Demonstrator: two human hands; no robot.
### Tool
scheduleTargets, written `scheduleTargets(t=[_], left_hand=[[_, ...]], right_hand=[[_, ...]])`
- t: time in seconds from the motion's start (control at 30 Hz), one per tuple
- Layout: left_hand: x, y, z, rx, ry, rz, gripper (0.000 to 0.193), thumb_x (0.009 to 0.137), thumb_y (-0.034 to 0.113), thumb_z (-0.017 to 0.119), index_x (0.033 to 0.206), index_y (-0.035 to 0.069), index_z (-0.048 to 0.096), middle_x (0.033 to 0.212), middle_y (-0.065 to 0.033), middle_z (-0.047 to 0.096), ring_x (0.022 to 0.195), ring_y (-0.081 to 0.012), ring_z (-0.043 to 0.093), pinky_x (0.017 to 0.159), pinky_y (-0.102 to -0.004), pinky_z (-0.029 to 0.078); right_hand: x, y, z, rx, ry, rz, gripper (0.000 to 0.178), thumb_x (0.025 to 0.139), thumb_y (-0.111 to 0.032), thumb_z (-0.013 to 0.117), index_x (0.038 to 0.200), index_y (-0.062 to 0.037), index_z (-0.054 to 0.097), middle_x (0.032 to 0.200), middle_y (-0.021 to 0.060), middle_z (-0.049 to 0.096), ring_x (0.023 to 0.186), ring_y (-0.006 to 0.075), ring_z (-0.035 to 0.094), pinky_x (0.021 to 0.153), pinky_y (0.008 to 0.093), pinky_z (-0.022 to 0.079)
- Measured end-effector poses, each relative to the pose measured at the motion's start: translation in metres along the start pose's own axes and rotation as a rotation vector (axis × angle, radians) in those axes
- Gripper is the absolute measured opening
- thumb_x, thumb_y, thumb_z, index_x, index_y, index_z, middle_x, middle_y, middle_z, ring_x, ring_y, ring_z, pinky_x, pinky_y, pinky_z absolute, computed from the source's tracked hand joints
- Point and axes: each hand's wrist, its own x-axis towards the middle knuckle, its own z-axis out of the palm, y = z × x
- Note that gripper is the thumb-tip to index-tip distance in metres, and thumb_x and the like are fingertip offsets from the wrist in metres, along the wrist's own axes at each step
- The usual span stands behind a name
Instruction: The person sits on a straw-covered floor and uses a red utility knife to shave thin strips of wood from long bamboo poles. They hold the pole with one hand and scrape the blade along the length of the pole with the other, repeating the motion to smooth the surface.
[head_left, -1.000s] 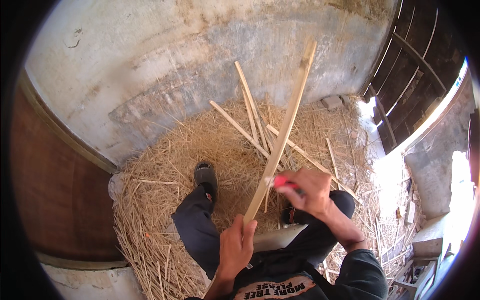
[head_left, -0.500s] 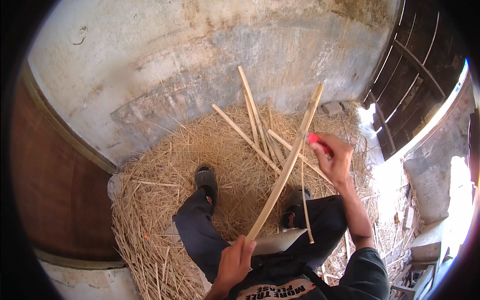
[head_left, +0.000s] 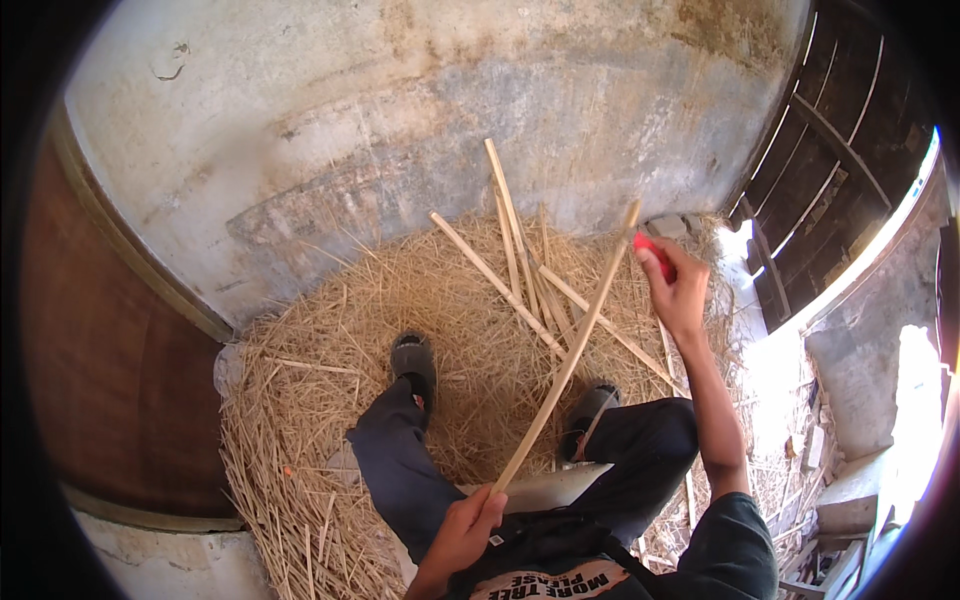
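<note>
My left hand (head_left: 465, 530) is closed around the near end of a long, pale bamboo strip (head_left: 544, 410), which slants up and away to the right. Close to the strip's far end, my right hand (head_left: 680, 290) grips a red-handled tool (head_left: 655, 254). Its red end meets or nearly meets the strip; no blade can be made out. Beyond the held piece, several more bamboo strips (head_left: 482, 268) lie crossed on the straw, some leaning toward the wall.
Loose straw and shavings (head_left: 300, 420) cover the floor around my shoes (head_left: 412, 362). A stained plaster wall (head_left: 350, 120) stands ahead. At left is a brown door panel (head_left: 120, 370); at right, a dark slatted wooden panel (head_left: 830, 140) and blocks (head_left: 850, 500) in bright light.
The held strip has turned to show a narrower side, and its far end is lower. The thin sliver hanging beside it no longer hangs there. My right hand has shifted slightly toward the far end.
</note>
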Motion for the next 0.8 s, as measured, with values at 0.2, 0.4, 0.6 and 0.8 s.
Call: scheduleTargets(t=[0.2,0.4,0.6,0.8], left_hand=[[0.003,-0.013,-0.013,0.086,0.117,-0.022,0.034,0.114,0.030,0.057,0.098,0.000,0.062,0.067,-0.0038,0.055,0.063,-0.0114,0.051,0.059,-0.0334,0.042],[0.015,0.020,-0.045,0.218,0.303,0.087,0.034,0.115,0.028,0.055,0.094,0.003,0.061,0.072,0.0036,0.048,0.068,-0.0057,0.044,0.061,-0.0277,0.037],[0.016,0.069,-0.092,0.338,0.614,0.216,0.035,0.115,0.031,0.054,0.097,0.003,0.064,0.071,0.0053,0.042,0.065,-0.0047,0.037,0.057,-0.0273,0.028],[0.028,0.086,-0.064,0.309,0.544,0.262,0.025,0.111,0.021,0.060,0.104,0.000,0.071,0.070,0.0064,0.046,0.063,-0.0026,0.033,0.056,-0.0262,0.024]], right_hand=[[0.014,0.045,-0.018,0.376,-0.242,0.275,0.037,0.109,-0.038,0.065,0.118,-0.0031,0.076,0.092,0.0001,0.072,0.081,0.0079,0.058,0.075,0.0266,0.047],[-0.009,0.015,-0.025,0.330,-0.297,0.243,0.033,0.107,-0.032,0.069,0.124,-0.0040,0.073,0.101,0.0015,0.074,0.088,0.0093,0.062,0.080,0.0276,0.050],[-0.035,0.009,-0.028,0.440,-0.380,0.308,0.031,0.106,-0.027,0.070,0.126,-0.0038,0.072,0.107,0.0008,0.073,0.091,0.0074,0.061,0.080,0.0266,0.049],[-0.060,-0.029,-0.023,0.644,-0.305,0.284,0.029,0.104,-0.020,0.071,0.128,-0.0031,0.072,0.101,-0.0015,0.071,0.085,0.0053,0.057,0.074,0.0260,0.047]])
